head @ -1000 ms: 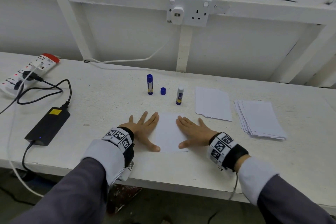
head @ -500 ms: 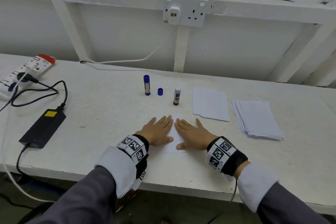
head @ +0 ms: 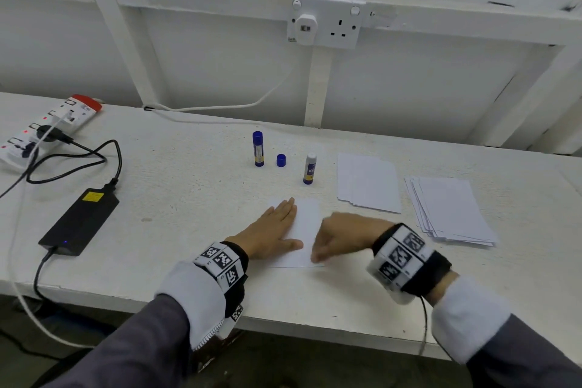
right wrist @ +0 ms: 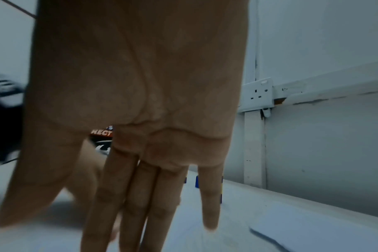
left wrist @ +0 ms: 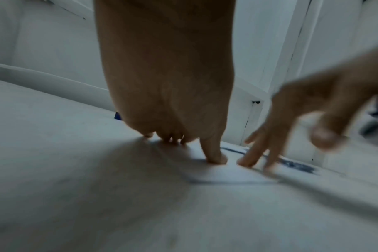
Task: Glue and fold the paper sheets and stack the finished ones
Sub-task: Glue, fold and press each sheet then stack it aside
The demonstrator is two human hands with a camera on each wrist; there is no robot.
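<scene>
A folded white sheet [head: 305, 224] lies on the white bench [head: 189, 198] in front of me. My left hand [head: 274, 230] lies flat on its left part, fingers straight, thumb [left wrist: 214, 153] pressing the paper. My right hand [head: 340, 239] is blurred at the sheet's right edge, its straight fingertips [left wrist: 248, 160] touching the paper near the front edge; it holds nothing. Behind stand a capped glue stick [head: 258, 148], a loose blue cap [head: 281, 160] and an uncapped glue stick [head: 310, 168]. A stack of folded sheets [head: 367, 183] lies to the right, with a pile of flat sheets [head: 450, 209] beyond.
At the left are a black power adapter [head: 82, 220] with its cable and a power strip [head: 47, 129]. A wall socket [head: 324, 20] sits on the white wall behind the bench. The bench's front edge runs just below my wrists.
My left hand slid right across the sheet toward the right hand. Now the right hand has turned and moves along the sheet's right edge, blurred; the sheet looks narrower.
</scene>
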